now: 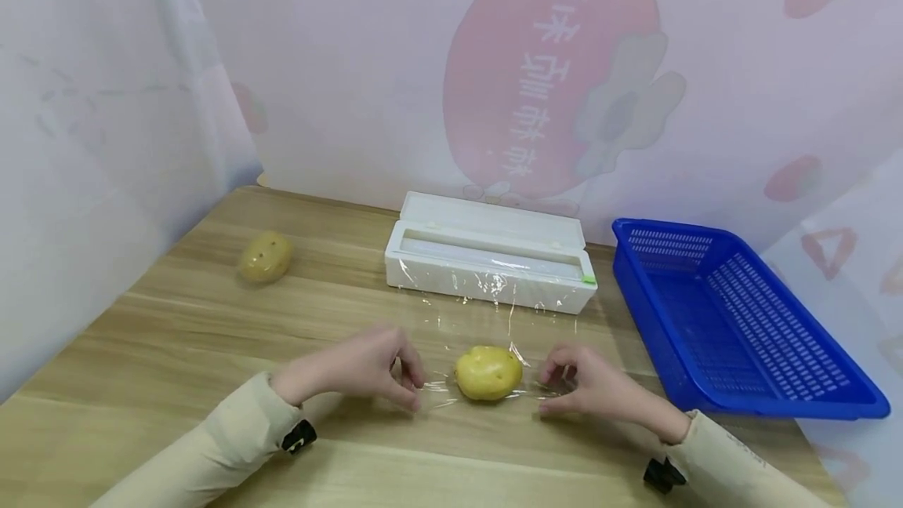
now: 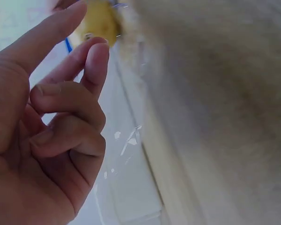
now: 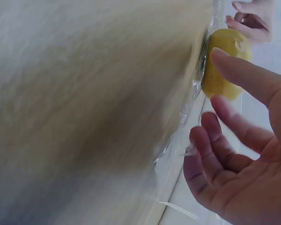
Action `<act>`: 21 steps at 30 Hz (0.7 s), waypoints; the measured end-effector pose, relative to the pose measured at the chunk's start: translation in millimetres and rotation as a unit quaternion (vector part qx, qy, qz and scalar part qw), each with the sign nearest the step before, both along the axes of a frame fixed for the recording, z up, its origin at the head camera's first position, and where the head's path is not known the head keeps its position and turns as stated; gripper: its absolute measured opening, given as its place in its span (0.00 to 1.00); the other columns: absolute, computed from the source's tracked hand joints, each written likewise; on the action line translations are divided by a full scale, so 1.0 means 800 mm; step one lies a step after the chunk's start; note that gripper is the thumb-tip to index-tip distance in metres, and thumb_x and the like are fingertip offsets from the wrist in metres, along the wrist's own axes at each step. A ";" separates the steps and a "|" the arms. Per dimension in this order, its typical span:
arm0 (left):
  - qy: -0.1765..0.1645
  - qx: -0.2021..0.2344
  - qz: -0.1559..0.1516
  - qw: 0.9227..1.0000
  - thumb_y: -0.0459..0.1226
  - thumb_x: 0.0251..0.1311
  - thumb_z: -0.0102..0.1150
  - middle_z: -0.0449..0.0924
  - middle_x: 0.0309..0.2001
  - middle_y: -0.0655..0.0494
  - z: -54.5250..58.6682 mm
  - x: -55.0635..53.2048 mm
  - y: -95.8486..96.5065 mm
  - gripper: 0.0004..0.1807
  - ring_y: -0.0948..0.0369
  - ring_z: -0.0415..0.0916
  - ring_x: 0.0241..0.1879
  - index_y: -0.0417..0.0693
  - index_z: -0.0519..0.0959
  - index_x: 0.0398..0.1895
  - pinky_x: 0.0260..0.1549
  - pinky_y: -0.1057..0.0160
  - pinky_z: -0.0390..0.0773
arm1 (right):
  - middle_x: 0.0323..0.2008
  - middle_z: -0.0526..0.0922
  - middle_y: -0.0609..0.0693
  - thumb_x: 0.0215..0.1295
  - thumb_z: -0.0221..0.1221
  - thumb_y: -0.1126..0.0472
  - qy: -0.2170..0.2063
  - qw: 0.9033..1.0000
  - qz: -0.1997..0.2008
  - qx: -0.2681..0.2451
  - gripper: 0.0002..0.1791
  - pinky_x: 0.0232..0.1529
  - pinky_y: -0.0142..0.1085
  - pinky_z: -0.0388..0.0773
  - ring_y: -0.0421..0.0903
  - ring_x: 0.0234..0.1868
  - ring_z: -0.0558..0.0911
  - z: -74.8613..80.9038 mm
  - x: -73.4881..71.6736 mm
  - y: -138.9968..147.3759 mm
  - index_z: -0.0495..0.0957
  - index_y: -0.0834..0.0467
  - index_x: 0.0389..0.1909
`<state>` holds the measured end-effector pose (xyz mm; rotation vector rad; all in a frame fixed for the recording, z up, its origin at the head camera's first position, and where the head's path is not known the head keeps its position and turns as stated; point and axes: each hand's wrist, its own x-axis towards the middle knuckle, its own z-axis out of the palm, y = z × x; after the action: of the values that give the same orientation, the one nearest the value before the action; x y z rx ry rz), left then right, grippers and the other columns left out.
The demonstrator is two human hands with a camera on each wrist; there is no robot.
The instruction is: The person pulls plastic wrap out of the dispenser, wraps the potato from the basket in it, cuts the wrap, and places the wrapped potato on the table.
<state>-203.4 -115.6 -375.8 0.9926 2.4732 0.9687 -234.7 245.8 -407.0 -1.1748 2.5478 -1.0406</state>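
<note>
A yellow potato (image 1: 488,373) lies on a sheet of clear cling film (image 1: 439,389) spread over the table, between the two hands. The film runs back toward a white cling film box (image 1: 487,281) with its lid raised. To the potato's left is my left hand (image 1: 370,367), fingers loosely curled and thumb apart from the index finger. On the other side, my right hand (image 1: 592,386) is half curled, with a gap between thumb and fingertips. Film edges (image 3: 189,101) show close to the right fingers in the right wrist view. Neither hand touches the potato.
Another potato (image 1: 266,257), with a shiny surface, sits toward the back left of the wooden table (image 1: 176,351). At the right stands a blue plastic basket (image 1: 656,320) with slotted walls. Printed cloth (image 1: 339,77) hangs behind and around the table.
</note>
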 end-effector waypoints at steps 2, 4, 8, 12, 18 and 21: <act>0.006 -0.010 -0.009 1.000 0.41 0.45 0.78 0.79 0.24 0.70 -0.006 0.000 0.002 0.09 0.68 0.76 0.24 0.55 0.84 0.24 0.26 0.68 0.77 | 0.31 0.80 0.43 0.49 0.76 0.53 0.005 1.000 0.010 0.009 0.14 0.32 0.39 0.77 0.42 0.31 0.77 -0.001 -0.002 0.001 0.82 0.53 0.31; 0.012 -0.021 -0.016 1.000 0.41 0.43 0.79 0.77 0.21 0.70 -0.011 0.002 0.005 0.11 0.70 0.73 0.23 0.57 0.81 0.21 0.24 0.69 0.75 | 0.31 0.79 0.42 0.51 0.76 0.55 0.005 1.000 0.021 0.017 0.12 0.31 0.37 0.77 0.41 0.31 0.77 -0.005 -0.003 0.002 0.83 0.53 0.31; 0.027 -0.037 -0.031 0.998 0.39 0.44 0.79 0.75 0.19 0.71 -0.016 0.005 0.010 0.13 0.72 0.70 0.20 0.58 0.79 0.19 0.22 0.71 0.73 | 0.32 0.79 0.40 0.54 0.73 0.60 0.007 0.998 0.043 0.033 0.07 0.34 0.34 0.78 0.38 0.32 0.78 -0.012 -0.003 0.002 0.84 0.50 0.31; 0.041 -0.041 -0.038 0.998 0.36 0.47 0.76 0.75 0.19 0.74 -0.016 0.007 0.010 0.11 0.74 0.71 0.21 0.58 0.81 0.19 0.23 0.72 0.74 | 0.31 0.79 0.37 0.57 0.71 0.63 0.025 0.997 0.066 0.030 0.05 0.32 0.32 0.78 0.35 0.31 0.78 -0.013 -0.001 0.004 0.84 0.50 0.30; 0.063 -0.061 -0.044 0.995 0.38 0.51 0.74 0.76 0.21 0.76 -0.015 0.007 0.006 0.09 0.73 0.73 0.23 0.59 0.82 0.22 0.36 0.66 0.75 | 0.31 0.79 0.37 0.56 0.71 0.63 0.077 0.994 0.069 0.042 0.06 0.31 0.30 0.77 0.35 0.31 0.78 -0.013 -0.001 0.009 0.84 0.51 0.31; 0.068 -0.068 -0.047 0.994 0.39 0.53 0.73 0.76 0.22 0.76 -0.015 0.007 0.003 0.08 0.73 0.73 0.23 0.60 0.82 0.22 0.36 0.65 0.74 | 0.30 0.78 0.38 0.55 0.72 0.63 0.092 0.992 0.069 0.053 0.07 0.29 0.30 0.76 0.35 0.29 0.77 -0.011 -0.001 0.013 0.83 0.51 0.32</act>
<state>-197.8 -113.3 -387.4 1.1524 2.5369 0.7138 -235.5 256.2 -415.7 -1.4538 2.5747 -0.7903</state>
